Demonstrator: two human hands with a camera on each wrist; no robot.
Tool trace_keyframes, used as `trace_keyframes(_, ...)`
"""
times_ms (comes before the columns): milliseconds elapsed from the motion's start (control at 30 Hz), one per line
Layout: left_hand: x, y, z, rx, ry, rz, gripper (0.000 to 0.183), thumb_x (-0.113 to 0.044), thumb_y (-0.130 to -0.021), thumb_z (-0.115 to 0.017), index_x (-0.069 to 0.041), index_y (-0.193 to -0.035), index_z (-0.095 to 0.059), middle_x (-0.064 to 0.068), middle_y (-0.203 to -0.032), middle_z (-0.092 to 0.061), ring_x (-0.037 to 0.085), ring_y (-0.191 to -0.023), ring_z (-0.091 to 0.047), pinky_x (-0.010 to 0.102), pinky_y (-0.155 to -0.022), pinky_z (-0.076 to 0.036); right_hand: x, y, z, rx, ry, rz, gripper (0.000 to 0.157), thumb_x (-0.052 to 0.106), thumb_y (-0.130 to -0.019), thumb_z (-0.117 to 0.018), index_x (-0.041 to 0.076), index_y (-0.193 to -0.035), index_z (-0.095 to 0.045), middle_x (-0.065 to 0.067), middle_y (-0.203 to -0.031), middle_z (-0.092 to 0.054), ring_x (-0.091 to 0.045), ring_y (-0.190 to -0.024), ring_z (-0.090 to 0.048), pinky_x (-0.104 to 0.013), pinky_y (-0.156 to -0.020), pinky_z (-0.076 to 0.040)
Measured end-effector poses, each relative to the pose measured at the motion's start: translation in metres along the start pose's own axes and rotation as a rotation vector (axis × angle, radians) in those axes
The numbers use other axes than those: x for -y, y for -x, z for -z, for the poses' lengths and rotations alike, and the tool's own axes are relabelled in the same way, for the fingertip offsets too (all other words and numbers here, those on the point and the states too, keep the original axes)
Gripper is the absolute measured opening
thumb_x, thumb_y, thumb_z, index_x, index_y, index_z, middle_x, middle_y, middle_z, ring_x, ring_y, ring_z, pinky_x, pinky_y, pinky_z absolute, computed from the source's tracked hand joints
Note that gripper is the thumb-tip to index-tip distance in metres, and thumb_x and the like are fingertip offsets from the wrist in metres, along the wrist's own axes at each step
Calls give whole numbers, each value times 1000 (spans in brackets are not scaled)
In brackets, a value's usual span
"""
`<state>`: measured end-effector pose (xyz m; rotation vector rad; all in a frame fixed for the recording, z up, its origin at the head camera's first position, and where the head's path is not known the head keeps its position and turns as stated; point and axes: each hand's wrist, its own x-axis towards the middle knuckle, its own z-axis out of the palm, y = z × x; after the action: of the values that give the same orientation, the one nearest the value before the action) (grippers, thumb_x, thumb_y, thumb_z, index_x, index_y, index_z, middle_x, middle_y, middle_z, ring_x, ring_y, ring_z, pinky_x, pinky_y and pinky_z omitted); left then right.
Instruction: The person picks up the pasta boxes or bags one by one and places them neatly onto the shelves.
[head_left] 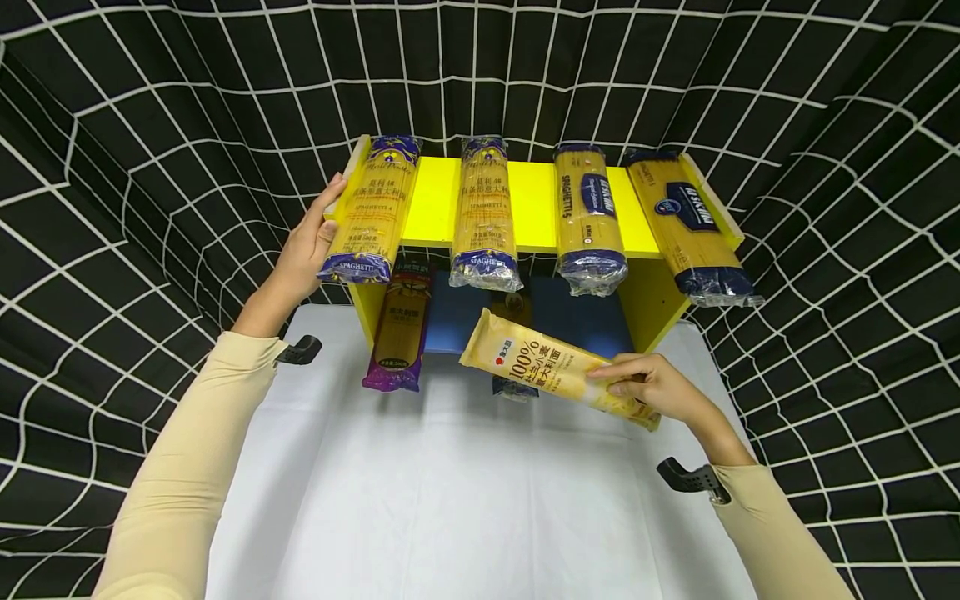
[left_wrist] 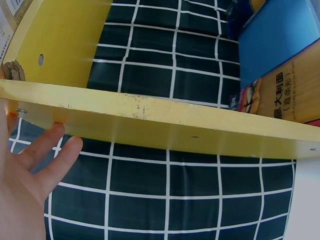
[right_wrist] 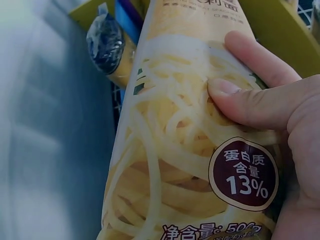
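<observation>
My right hand (head_left: 660, 387) grips a pale yellow pack of spaghetti (head_left: 517, 354) by its right end, in front of the yellow shelf (head_left: 435, 204). The right wrist view shows the thumb across the front of this pack (right_wrist: 170, 125), which tilts down to the right. At the shelf's upper left side rests my left hand (head_left: 303, 250), beside a blue-ended spaghetti pack (head_left: 375, 208). In the left wrist view the left hand's fingers (left_wrist: 62, 160) look extended along the outside of the side panel (left_wrist: 150, 112).
On the top board lie more spaghetti packs (head_left: 483, 208), (head_left: 588, 212), (head_left: 690, 225), overhanging its front. Below, a purple-ended pack (head_left: 401, 325) and a partly hidden pack (head_left: 513, 387) lie on the blue lower board (head_left: 450, 308). A white cloth (head_left: 480, 500) covers the table before black gridded curtains (head_left: 480, 75).
</observation>
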<state>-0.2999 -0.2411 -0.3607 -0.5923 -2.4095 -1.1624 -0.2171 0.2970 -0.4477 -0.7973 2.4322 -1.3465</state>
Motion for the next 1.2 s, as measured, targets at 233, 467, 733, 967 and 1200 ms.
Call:
trace_keyframes(233,2,0,-1,-6,-17,-6,53,-36,-105,-33,-29,-158,-24,-11,-167,-16,23,-150,-32,10,-104,-36,-7,0,-1,-23,6,-39,29,-2,-90,-66,3,-118,-73,-17,-112,-69,-9,-81,-56,-26,-55,-47)
trace_keyframes(467,2,0,0,-7,-19,-10,54,-37,-105,-33,-29,-158,-24,-11,-167,-16,24,-150,-32,35,-110,-40,-15,0,-4,-49,-2,-99,30,2,-92,-65,3,-122,-70,-21,-118,-68,-10,-72,-51,-25,-50,-45)
trace_keyframes(733,4,0,-1,4,-27,-12,55,-43,-105,-30,-33,-158,-21,-15,-167,-14,25,-151,-31,51,-109,-39,-26,3,-8,-105,24,-179,33,9,-93,-66,9,-126,-69,-18,-136,-62,8,-107,-53,-16,-79,-50)
trace_keyframes(967,4,0,0,2,-23,-20,56,-46,-104,-30,-33,-158,-22,-14,-167,-13,24,-151,-30,52,-111,-38,-41,5,-12,-225,-40,-231,37,12,-95,-65,9,-131,-65,5,-128,-65,-4,-66,-55,-23,-53,-48)
trace_keyframes(1200,4,0,0,-4,-33,-24,57,-47,-104,-30,-31,-158,-22,-14,-167,-15,23,-151,-31,28,-110,-39,-56,8,-17,-369,-120,-306,40,23,-96,-67,19,-136,-62,25,-125,-63,5,-94,-61,-19,-73,-54)
